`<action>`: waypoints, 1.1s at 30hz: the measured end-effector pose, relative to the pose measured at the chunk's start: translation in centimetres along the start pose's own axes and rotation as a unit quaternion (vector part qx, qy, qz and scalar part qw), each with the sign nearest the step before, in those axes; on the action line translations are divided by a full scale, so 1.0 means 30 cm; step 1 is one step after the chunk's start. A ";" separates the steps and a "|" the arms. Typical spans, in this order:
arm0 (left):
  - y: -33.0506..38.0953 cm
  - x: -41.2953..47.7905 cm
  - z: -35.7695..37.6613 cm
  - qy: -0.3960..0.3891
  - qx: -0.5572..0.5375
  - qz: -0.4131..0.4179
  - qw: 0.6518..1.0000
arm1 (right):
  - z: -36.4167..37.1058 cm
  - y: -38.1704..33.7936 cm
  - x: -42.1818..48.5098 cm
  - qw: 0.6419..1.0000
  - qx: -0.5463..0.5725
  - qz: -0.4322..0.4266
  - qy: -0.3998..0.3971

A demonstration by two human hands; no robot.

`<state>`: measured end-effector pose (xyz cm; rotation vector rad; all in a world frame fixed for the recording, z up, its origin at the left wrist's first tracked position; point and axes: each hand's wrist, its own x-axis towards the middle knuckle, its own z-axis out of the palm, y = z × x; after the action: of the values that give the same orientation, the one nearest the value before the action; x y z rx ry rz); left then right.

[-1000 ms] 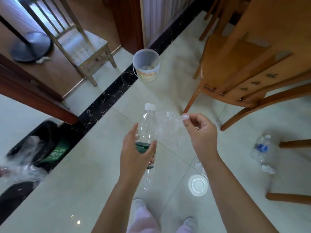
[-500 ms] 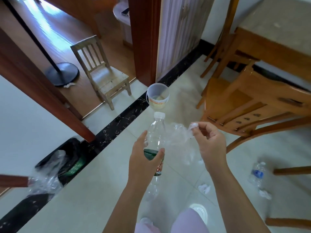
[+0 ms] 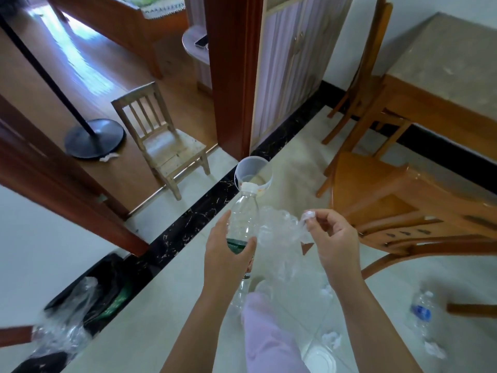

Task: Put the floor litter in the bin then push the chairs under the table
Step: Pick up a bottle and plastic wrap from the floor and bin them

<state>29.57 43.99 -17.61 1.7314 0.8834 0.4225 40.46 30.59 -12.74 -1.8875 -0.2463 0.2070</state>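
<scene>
My left hand [image 3: 227, 255] grips a clear plastic bottle [image 3: 243, 219] with a white cap and green label, held upright. My right hand [image 3: 334, 242] pinches a crumpled clear plastic bag [image 3: 277, 232] beside the bottle. A pale bucket-like bin [image 3: 252, 172] stands on the tiles just beyond the bottle. On the floor to the right lie a blue-labelled bottle [image 3: 422, 312], white paper scraps [image 3: 331, 339] and a round white lid [image 3: 320, 360]. An orange wooden chair [image 3: 398, 200] stands pulled out from the stone-topped table [image 3: 446, 63].
A black bin with a clear liner [image 3: 80, 300] sits at the lower left by the wall. A small pale wooden chair [image 3: 161, 141] and a round fan base [image 3: 94, 137] stand in the doorway. Another wooden chair [image 3: 363, 84] stands by the table's far side.
The view has lifted and moved forward toward the pale bin. Both hands keep their hold on the bottle and the bag, which now sit closer to the bin.
</scene>
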 end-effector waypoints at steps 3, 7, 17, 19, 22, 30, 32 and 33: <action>0.037 0.175 0.067 -0.018 -0.022 0.003 1.000 | 0.042 0.023 0.164 1.000 0.019 0.014 -0.006; 0.067 0.418 0.134 -0.040 0.013 -0.014 0.999 | 0.118 0.076 0.411 0.998 0.025 0.045 -0.035; 0.005 0.915 0.267 -0.032 0.022 -0.081 0.996 | 0.355 0.182 0.920 0.997 -0.002 0.075 -0.030; -0.017 1.028 0.276 -0.034 0.025 -0.086 0.995 | 0.414 0.210 1.012 0.995 0.001 0.094 -0.034; -0.054 1.216 0.291 -0.052 0.021 -0.097 0.994 | 0.509 0.249 1.141 0.992 -0.020 0.119 -0.039; -0.261 1.653 0.414 -0.078 0.048 -0.131 0.987 | 0.763 0.460 1.479 0.989 -0.023 0.143 -0.014; -0.325 1.736 0.469 -0.082 0.047 -0.145 0.985 | 0.812 0.541 1.550 0.989 -0.021 0.145 -0.017; -0.357 1.775 0.498 -0.082 0.042 -0.155 0.984 | 0.835 0.583 1.584 0.989 -0.019 0.146 -0.023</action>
<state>70.89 74.75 -40.43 1.6425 1.0407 0.0363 80.76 60.76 -38.36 -1.9538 -0.0036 0.4464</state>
